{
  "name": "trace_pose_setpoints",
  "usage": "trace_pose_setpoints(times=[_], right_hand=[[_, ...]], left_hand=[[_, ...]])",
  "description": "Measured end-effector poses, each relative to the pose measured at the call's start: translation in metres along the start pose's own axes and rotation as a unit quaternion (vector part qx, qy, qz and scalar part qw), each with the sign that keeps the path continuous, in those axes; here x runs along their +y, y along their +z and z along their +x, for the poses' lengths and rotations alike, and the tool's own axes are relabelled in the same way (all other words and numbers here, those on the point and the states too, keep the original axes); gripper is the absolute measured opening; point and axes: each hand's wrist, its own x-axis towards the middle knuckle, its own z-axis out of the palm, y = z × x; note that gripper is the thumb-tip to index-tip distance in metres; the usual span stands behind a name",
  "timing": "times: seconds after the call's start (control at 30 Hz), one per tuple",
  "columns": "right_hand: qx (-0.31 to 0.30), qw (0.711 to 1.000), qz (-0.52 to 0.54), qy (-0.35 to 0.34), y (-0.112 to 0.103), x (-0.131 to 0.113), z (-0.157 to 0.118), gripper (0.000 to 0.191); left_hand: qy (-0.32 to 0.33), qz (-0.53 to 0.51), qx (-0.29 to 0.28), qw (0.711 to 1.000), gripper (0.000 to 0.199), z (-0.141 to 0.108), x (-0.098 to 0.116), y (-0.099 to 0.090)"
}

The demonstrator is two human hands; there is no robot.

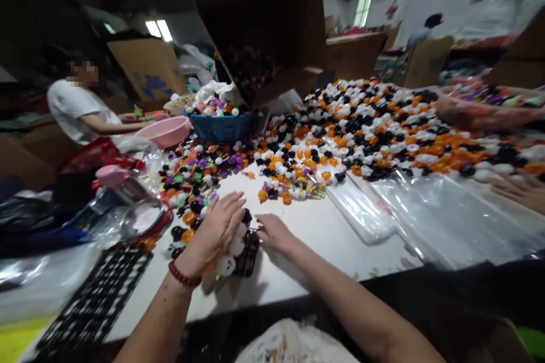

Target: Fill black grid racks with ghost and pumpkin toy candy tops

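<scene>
Fingers of the left hand point(219, 224) lie close together, slightly bent, over white pieces point(226, 266) just left of the small black basket point(247, 258); whether they clamp any, I cannot tell. Fingers of the right hand point(273, 232) curl at the basket's right upper edge, and their grip cannot be made out either. The basket sits on the white worktop point(336, 249), between the two hands. Left of it lies a black grid panel point(96, 289). Beyond it, to the right, spreads a large heap of orange, black and white pieces point(374, 119); clear plastic bags point(361, 210) lie nearer, also right of the basket. A blue basket point(221, 127) stands beyond the black one, slightly left.
</scene>
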Motion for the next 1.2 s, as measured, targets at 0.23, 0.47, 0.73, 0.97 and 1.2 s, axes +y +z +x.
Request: trace_pose_setpoints(times=[0.23,0.47,0.73,0.97,1.2], right_hand=[[0.053,0.998,-0.017,0.019,-0.03,0.031,-0.072,0.03],[0.066,0.994,0.074,0.042,-0.021,0.018,-0.062,0.029],[0.05,0.988,0.135,-0.063,-0.012,-0.012,0.013,0.047],[0.023,0.987,0.084,-0.138,-0.01,-0.014,0.029,0.042],[-0.026,0.987,-0.003,-0.16,-0.014,-0.021,0.03,0.046]], left_hand=[[0.066,-0.077,0.128,0.987,0.026,-0.078,0.061,-0.034],[0.06,-0.092,0.038,0.993,0.018,-0.127,0.075,0.016],[-0.03,0.031,0.011,0.999,0.041,-0.074,0.03,-0.016],[0.007,0.02,-0.052,0.998,0.031,-0.051,0.009,0.014],[-0.014,-0.024,-0.032,0.999,0.027,-0.059,0.005,0.015]])
